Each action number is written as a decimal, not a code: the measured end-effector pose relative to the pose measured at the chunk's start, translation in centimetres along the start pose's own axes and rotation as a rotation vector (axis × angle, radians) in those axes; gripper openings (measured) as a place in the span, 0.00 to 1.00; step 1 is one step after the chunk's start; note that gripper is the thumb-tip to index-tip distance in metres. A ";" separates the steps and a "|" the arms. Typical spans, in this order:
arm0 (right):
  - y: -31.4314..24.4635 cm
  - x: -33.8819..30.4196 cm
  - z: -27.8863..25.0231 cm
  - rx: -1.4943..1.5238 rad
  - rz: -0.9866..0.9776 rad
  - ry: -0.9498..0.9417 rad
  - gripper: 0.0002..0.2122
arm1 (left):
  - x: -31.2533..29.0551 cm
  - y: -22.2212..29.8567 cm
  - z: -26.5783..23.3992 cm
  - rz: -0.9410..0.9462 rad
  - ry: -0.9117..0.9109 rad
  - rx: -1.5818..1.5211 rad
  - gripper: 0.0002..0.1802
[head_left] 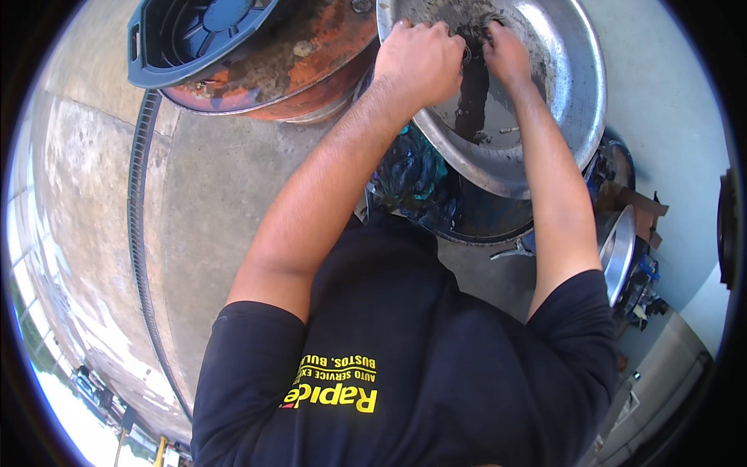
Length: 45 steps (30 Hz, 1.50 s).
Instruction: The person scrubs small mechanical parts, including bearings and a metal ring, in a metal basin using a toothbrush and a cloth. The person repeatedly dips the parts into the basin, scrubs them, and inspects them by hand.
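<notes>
A wide round metal basin (587,101) holds murky grey liquid (498,101) with dark sludge and small bits in it. My left hand (424,61) is closed over the basin's left side, knuckles up. What lies under its curled fingers is hidden. Over the far part of the basin, my right hand (510,58) is closed, with its fingertips at a dark, dirty clump (490,19). I cannot make out what that clump is. The basin rests above a dark drum (490,214).
A rusty orange drum (311,62) at the far left carries a dark blue drain pan (167,74). Crumpled dark plastic (412,167) bulges beside the basin. Another metal basin (618,253) and cardboard (634,206) are at right. A floor drain grate (140,194) runs along the left.
</notes>
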State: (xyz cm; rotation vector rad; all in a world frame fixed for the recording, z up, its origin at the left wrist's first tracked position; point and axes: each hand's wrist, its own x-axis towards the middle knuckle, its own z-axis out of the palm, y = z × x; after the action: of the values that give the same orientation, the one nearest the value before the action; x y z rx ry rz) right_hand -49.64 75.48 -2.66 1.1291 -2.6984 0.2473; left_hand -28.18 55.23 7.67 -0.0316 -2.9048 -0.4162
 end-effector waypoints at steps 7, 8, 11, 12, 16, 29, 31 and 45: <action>-0.1 -2.5 -5.4 1.383 0.589 0.125 0.10 | 0.3 0.2 0.3 0.008 0.015 -0.029 0.19; -1.2 -3.5 -7.7 1.525 0.605 0.111 0.09 | 0.4 0.2 0.2 -0.003 0.049 -0.071 0.21; -2.3 -7.7 -10.9 1.969 0.529 0.118 0.05 | 2.0 1.8 -0.5 -0.151 0.017 -0.573 0.24; -2.7 -8.8 -11.6 2.075 0.478 0.099 0.05 | 2.6 2.1 -0.1 -0.195 -0.046 -0.861 0.25; -6.2 -12.6 -14.4 2.334 0.381 0.103 0.10 | 3.1 4.8 0.6 -0.107 -0.223 -1.434 0.18; -11.0 -18.0 -22.4 1.372 0.594 0.407 0.17 | -0.8 11.3 -4.1 -0.101 -0.219 -1.388 0.16; -11.2 -18.3 -23.0 1.407 0.580 0.458 0.16 | -1.1 11.6 -4.5 -0.097 -0.218 -1.421 0.15; -12.4 -19.2 -24.2 1.781 0.469 0.650 0.15 | -2.1 13.1 -7.2 -0.117 -0.227 -1.615 0.15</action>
State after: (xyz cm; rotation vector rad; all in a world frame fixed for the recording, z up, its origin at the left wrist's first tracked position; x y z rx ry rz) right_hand -24.59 85.63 16.82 0.2720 -1.5557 2.7071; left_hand -23.98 65.84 17.61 -0.1438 -1.8846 -2.6194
